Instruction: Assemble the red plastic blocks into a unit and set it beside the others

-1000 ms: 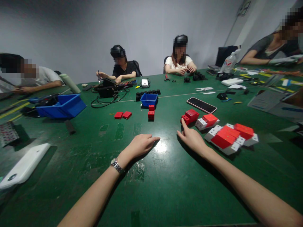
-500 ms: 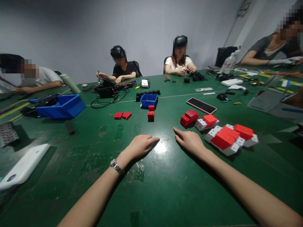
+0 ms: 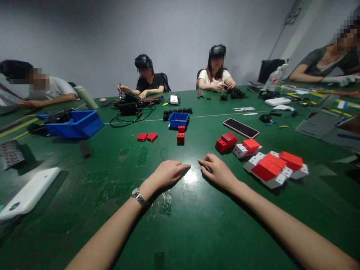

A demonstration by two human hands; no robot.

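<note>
My left hand [image 3: 168,173] rests on the green table [image 3: 180,232], thumb stretched out and nothing in it; a metal watch [image 3: 138,196] circles that wrist. My right hand [image 3: 216,170] lies just right of it, fingers apart and holding nothing. Beyond the hands, a red block with holes [image 3: 180,138] stands before a small blue bin [image 3: 179,120]. Two flat red pieces [image 3: 147,137] lie to its left. Nearest my right hand is a red housing [image 3: 226,142], beside a red-and-white module [image 3: 247,147] and more red-and-white modules [image 3: 269,168] set close together.
A phone [image 3: 241,128] lies behind the modules. Left stand a large blue bin [image 3: 77,125] and a white oblong device [image 3: 30,195]. Black round parts [image 3: 177,111] line up behind the small bin. Several people sit around the table; a cardboard box [image 3: 332,127] is at right.
My right hand has moved left, closer to my left hand, its fingers slightly more spread. My left hand stays in place. The view has shifted slightly.
</note>
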